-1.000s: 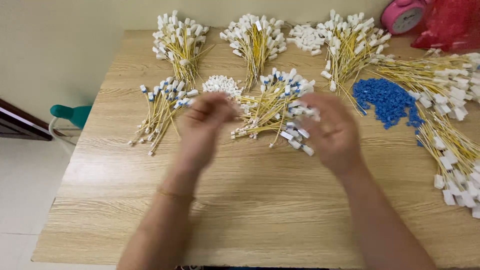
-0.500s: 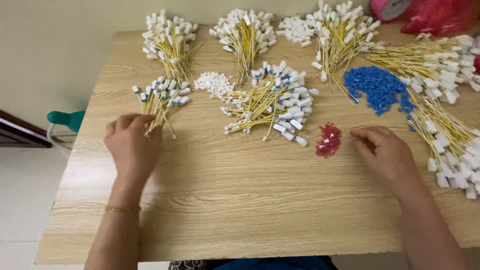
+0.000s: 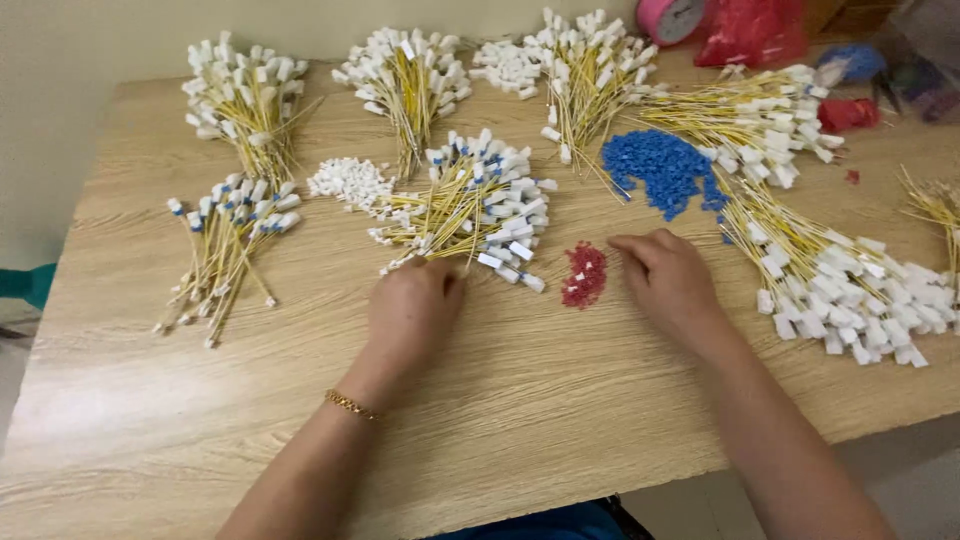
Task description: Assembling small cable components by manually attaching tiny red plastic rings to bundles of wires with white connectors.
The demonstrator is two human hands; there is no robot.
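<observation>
Since half a second ago the left hand (image 3: pixel 412 310) has crossed from the small wire bundle at the table's left to the near end of the central bundle of yellow wires (image 3: pixel 462 205), where its curled fingers touch the wire tips; whether they pinch any I cannot tell. Meanwhile the right hand (image 3: pixel 668 280) stays palm-down on the wooden table (image 3: pixel 520 400), fingers loosely bent, holding nothing, just right of the little heap of red pieces (image 3: pixel 584 274). Farther off and to the right lies a pile of blue pieces (image 3: pixel 660 168). A left bundle with blue-tipped connectors (image 3: pixel 225 235) lies well apart. More white-tipped bundles (image 3: pixel 830 285) spread along the right.
</observation>
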